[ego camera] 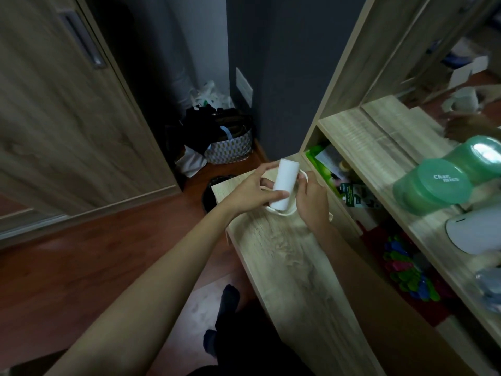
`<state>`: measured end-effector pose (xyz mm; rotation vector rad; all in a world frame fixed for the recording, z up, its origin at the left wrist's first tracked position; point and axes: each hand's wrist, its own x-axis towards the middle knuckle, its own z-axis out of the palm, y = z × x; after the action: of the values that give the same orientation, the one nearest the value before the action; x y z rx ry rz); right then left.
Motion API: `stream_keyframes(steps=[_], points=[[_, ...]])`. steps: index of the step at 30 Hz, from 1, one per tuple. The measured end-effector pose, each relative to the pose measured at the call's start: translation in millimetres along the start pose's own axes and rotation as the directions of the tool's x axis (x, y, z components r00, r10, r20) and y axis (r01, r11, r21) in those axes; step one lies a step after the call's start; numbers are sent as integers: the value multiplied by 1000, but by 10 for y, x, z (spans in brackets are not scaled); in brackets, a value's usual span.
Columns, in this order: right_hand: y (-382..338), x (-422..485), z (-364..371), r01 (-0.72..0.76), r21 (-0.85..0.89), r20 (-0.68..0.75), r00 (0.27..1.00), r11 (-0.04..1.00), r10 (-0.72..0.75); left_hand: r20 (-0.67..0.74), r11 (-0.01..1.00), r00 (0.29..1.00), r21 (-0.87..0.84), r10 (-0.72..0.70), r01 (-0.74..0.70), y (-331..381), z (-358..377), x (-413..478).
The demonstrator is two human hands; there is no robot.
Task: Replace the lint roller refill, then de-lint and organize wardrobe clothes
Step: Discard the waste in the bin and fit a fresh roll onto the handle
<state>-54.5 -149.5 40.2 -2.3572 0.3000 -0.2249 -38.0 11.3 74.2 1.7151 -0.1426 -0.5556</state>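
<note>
While the left hand grips the white cylindrical lint roller refill with thumb and fingers curled round its lower half, the right hand pinches the right side of the thin white plastic roller frame that loops round the refill. The refill is tilted, with its upper end pointing far and slightly right. Both items are held over the far end of the light wood-grain counter top; whether the frame touches the surface cannot be determined.

To the right, the open wooden shelf unit carries a translucent green plastic jar with a lid, lying on its side. Multicoloured plastic pieces lie in the compartment below. On the reddish-brown floor at the far side, a patterned fabric bag stands near a black round bin. A wood-grain wardrobe door occupies the left.
</note>
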Motion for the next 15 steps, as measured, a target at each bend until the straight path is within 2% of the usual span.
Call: stream_keyframes(steps=[4, 6, 9, 15], points=[[-14, 1, -7, -2, -8, 24, 1000, 1000, 2, 51, 988, 991, 80, 126, -130, 22, -17, -16], [-14, 1, -10, -4, -12, 34, 999, 1000, 5, 49, 986, 989, 89, 140, -144, 27, -32, -12], [-14, 6, -19, -10, -17, 40, 999, 1000, 11, 24, 996, 996, 19, 86, -86, 2, -65, -1], [-58, 19, -49, 11, -17, 40, 999, 1000, -11, 40, 965, 989, -215, -146, 151, -89, -148, -7]])
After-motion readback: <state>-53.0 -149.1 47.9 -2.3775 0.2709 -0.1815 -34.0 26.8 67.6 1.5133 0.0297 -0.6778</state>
